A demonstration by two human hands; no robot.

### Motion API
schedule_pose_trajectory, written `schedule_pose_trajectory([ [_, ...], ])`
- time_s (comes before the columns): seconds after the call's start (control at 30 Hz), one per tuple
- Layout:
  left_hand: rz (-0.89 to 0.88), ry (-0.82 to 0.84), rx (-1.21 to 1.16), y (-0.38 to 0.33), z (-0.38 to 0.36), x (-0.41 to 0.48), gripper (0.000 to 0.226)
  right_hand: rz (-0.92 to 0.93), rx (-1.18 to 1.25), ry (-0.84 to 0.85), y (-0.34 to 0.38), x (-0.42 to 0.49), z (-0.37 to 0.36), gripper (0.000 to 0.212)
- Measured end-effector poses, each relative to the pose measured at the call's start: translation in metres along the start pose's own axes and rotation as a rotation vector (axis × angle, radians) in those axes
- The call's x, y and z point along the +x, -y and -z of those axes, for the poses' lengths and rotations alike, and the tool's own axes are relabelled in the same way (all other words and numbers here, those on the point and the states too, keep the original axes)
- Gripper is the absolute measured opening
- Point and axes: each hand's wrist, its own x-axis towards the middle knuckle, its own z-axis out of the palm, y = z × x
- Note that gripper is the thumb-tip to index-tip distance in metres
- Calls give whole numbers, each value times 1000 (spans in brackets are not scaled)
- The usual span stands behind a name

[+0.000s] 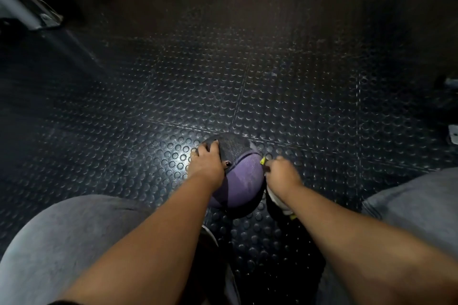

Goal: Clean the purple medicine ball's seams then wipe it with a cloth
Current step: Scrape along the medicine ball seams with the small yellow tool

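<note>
Purple medicine ball (244, 176) sits on the studded rubber floor (223, 81), lower middle of the frame, between the person's knees. Left hand (207, 163) lies spread over the ball's upper left, grip released, just pressing. Right hand (282, 173) is clenched round a small yellow-tipped tool (262, 161) at the ball's right edge.

dim overall, lit by one source from the head's side: a bright glare patch on the studded floor (171, 153) just left of the medicine ball (245, 176). light falls off to near black at the top and corners. wide-angle bending at the edges; far floor grainy, right hand (282, 174) slightly smeared.
</note>
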Motion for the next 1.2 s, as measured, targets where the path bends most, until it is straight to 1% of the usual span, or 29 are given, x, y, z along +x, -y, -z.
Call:
schedule_pose_trajectory([
  [0.07,15,2,-2,2,-1,-1,68,-32,110,-21,7,-5,-4,28],
  [0.1,23,0,-9,3,-1,0,67,-18,133,-49,14,-6,-3,29],
  [0.2,46,-11,-17,3,1,3,68,152,140,-119,39,-8,10,33],
  [0.27,70,-10,3,-1,1,3,70,269,62,-107,52,-10,14,34],
  [0.3,85,-6,9,-2,1,1,69,297,11,-93,54,-11,14,34],
  [0.37,107,-1,-7,-5,2,0,66,278,-26,-95,51,-9,11,34],
  [0.5,118,-19,-32,-6,2,-1,62,129,50,-90,30,-2,7,31],
  [0.7,138,-23,-47,-13,1,-3,62,-45,152,-21,7,3,0,30],
  [0.77,161,-26,-56,-12,1,1,63,-11,184,-56,19,-1,5,32],
  [0.9,206,-28,-83,-10,4,7,64,254,213,-72,51,-17,2,37],
  [0.93,215,-27,-83,-11,5,7,63,291,217,-77,54,-20,-3,37],
  [0.97,219,-26,-79,-12,5,6,63,291,205,-80,52,-20,-7,38],
  [1.07,223,-29,-79,-15,5,4,62,213,117,-109,43,-19,-12,43],
  [1.2,223,-38,-106,-13,4,5,61,150,-3,-120,35,-16,-13,40],
])
